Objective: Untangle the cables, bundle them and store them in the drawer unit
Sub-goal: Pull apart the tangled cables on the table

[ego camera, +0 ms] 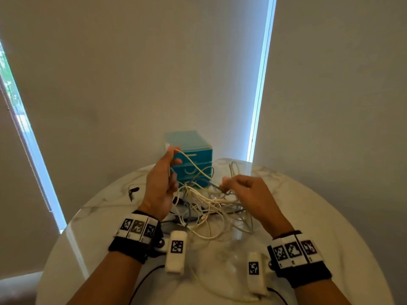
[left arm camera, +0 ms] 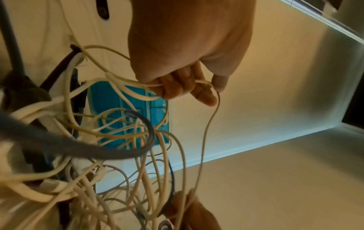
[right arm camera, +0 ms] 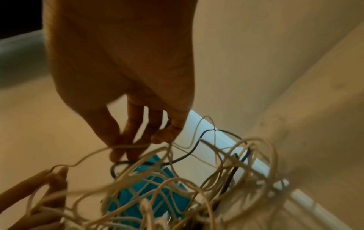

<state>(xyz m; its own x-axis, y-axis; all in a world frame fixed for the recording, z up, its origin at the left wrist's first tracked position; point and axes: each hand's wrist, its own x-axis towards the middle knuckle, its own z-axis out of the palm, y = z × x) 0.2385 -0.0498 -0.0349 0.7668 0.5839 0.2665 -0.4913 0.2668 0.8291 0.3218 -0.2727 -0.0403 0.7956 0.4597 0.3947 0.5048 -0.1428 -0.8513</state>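
A tangle of cream, grey and black cables (ego camera: 207, 205) lies on the round marble table (ego camera: 319, 216) in front of a teal drawer unit (ego camera: 193, 159). My left hand (ego camera: 163, 181) is raised above the pile and pinches a thin cream cable (left arm camera: 204, 140) between thumb and fingers (left arm camera: 185, 88). My right hand (ego camera: 242, 188) hovers over the right side of the tangle, its fingers (right arm camera: 126, 149) curled round a cream strand (right arm camera: 130, 146). In the wrist views the drawer unit (left arm camera: 110, 99) (right arm camera: 138, 196) shows through the cable loops. A thick grey cable (left arm camera: 82, 149) crosses the left wrist view.
A small dark clip-like object (ego camera: 133, 191) lies on the table left of my left hand. Window blinds with bright gaps (ego camera: 262, 84) stand behind the table. A bead chain (ego camera: 26, 155) hangs at the left. The table's near part (ego camera: 220, 260) holds only trailing cable loops.
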